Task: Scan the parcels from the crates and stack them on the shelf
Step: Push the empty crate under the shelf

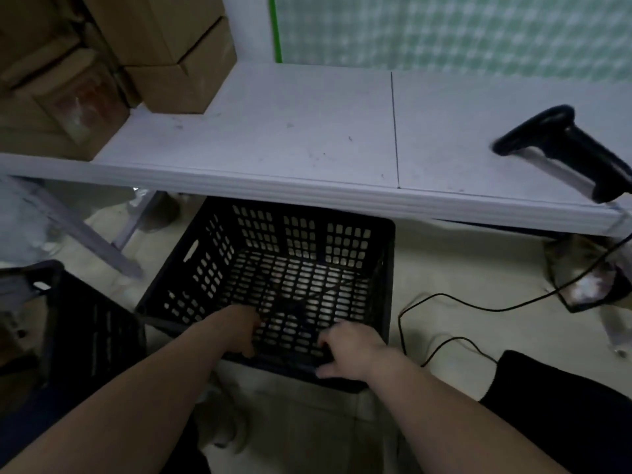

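View: one wide-angle head camera, worn by the person.
Facing: forward and steeply down, over the crate (301,234) on the floor (444,268) toward the shelf (290,131).
Nearness: close; forearms enter from the bottom edge, with the left hand (239,331) and right hand (352,354) gripping the crate's near rim.
Framing: shelf spans the upper half, wall (444,29) behind it at the top, floor below.

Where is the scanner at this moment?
In the head view, the scanner lies on the white shelf at the far right, near its front edge, above and right of the black crate on the floor.
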Demonstrator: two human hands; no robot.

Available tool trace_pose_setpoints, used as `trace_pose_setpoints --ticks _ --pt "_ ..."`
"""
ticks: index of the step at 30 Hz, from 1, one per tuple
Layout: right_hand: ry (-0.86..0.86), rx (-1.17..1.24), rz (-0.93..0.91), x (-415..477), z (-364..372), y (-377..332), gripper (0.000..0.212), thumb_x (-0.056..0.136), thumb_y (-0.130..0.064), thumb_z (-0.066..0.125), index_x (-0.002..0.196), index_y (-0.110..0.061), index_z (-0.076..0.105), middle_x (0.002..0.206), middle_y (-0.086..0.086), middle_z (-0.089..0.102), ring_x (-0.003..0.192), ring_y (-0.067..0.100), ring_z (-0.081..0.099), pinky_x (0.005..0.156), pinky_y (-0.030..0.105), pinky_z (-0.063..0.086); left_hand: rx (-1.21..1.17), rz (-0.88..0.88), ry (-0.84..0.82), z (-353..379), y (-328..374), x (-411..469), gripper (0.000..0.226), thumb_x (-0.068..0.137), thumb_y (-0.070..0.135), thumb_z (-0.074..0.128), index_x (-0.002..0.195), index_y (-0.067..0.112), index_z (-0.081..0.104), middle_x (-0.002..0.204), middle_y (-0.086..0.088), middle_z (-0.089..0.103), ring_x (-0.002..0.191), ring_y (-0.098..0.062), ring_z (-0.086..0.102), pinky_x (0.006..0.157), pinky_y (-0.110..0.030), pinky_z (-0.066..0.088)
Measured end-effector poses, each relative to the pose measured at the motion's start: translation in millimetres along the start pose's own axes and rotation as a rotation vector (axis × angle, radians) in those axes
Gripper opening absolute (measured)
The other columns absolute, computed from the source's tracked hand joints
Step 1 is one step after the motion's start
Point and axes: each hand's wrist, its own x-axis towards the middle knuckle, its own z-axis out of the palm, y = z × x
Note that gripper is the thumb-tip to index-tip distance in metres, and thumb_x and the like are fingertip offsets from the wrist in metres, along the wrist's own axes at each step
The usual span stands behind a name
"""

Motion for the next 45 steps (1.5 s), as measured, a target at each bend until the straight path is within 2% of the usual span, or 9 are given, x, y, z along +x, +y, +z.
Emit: trace_pose_setpoints --ticks 5,10,15,18,26,30,35,39,45 --pt "-0.086 -0.102 -0.032 22 22 -5 0.027 0.093 -0.013 0.053 0.119 -0.011 0.061 0.117 0.012 0.060 0.104 0.029 0.058 0.071 0.028 0.041 0.066 -0.155 0.071 34 -22 19 0.026 0.088 0.028 0.061 0.114 0.025 0.063 0.119 0.002 0.060 0.110 -0.018 0.058 0.093 -0.036 0.052" --pt "0.088 -0.170 0.101 38 2 16 0.036 0.095 -0.005 0.041 0.121 -0.015 0.062 0.120 0.012 0.062 0.111 0.031 0.059 0.084 0.033 0.046 0.049 -0.118 0.287 22 -22 35 0.031 0.093 0.034 0.055 0.122 0.024 0.056 0.122 0.000 0.054 0.113 -0.020 0.053 0.091 -0.035 0.050" --pt "0.223 -0.149 0.460 49 -35 73 0.037 0.095 -0.008 0.040 0.119 -0.019 0.065 0.119 0.006 0.066 0.113 0.026 0.062 0.086 0.033 0.050 -0.246 -0.316 0.592 11 -39 43 0.086 0.077 0.051 0.072 0.147 0.025 0.029 0.151 -0.013 0.022 0.137 -0.036 0.024 0.107 -0.051 0.033" --pt "0.236 -0.139 0.586 49 -54 96 0.039 0.093 -0.003 0.039 0.120 -0.017 0.063 0.120 0.006 0.064 0.114 0.027 0.060 0.083 0.033 0.049 -0.778 -0.467 0.501 12 -56 49 0.091 0.074 0.040 0.080 0.139 0.007 0.027 0.141 -0.024 0.035 0.121 -0.043 0.044 0.090 -0.047 0.045" --pt "0.300 -0.102 0.374 72 -30 73 0.040 0.094 -0.004 0.038 0.131 -0.013 0.047 0.135 0.009 0.048 0.136 0.027 0.033 0.097 0.037 0.043 -1.019 -0.344 0.545 13 -24 69 0.043 0.088 0.018 0.065 0.124 0.004 0.044 0.098 -0.016 0.061 0.070 -0.032 0.061 0.056 -0.035 0.053" --pt "0.296 -0.101 0.482 62 -30 93 0.041 0.094 -0.008 0.040 0.134 -0.013 0.041 0.138 0.008 0.043 0.135 0.028 0.032 0.095 0.040 0.046 -1.069 -0.257 0.537 2 3 77 0.052 0.087 0.017 0.066 0.132 0.012 0.042 0.103 -0.011 0.062 0.083 -0.036 0.065 0.069 -0.050 0.058" --pt "0.243 -0.068 0.697 48 -34 126 0.039 0.094 -0.012 0.044 0.133 -0.012 0.045 0.134 0.008 0.048 0.127 0.027 0.042 0.084 0.037 0.048 -1.075 -0.131 0.486 -21 50 92 0.061 0.087 0.017 0.068 0.142 0.018 0.040 0.111 -0.008 0.061 0.084 -0.033 0.063 0.062 -0.044 0.059" --pt "0.195 -0.061 0.847 34 -27 150 0.048 0.093 -0.018 0.047 0.139 -0.007 0.040 0.139 0.011 0.041 0.129 0.029 0.037 0.092 0.041 0.046 -0.928 -0.022 0.464 -40 90 114 0.063 0.087 0.024 0.069 0.142 0.014 0.040 0.122 -0.015 0.064 0.104 -0.034 0.064 0.083 -0.040 0.054" --pt "0.228 -0.040 0.572 30 -17 156 0.070 0.097 -0.018 0.039 0.154 -0.020 -0.001 0.161 0.011 0.011 0.147 0.031 0.011 0.117 0.043 0.020 -0.701 0.254 0.365 -56 131 144 0.062 0.090 0.032 0.064 0.141 0.010 0.036 0.132 -0.011 0.054 0.122 -0.028 0.051 0.098 -0.027 0.038"
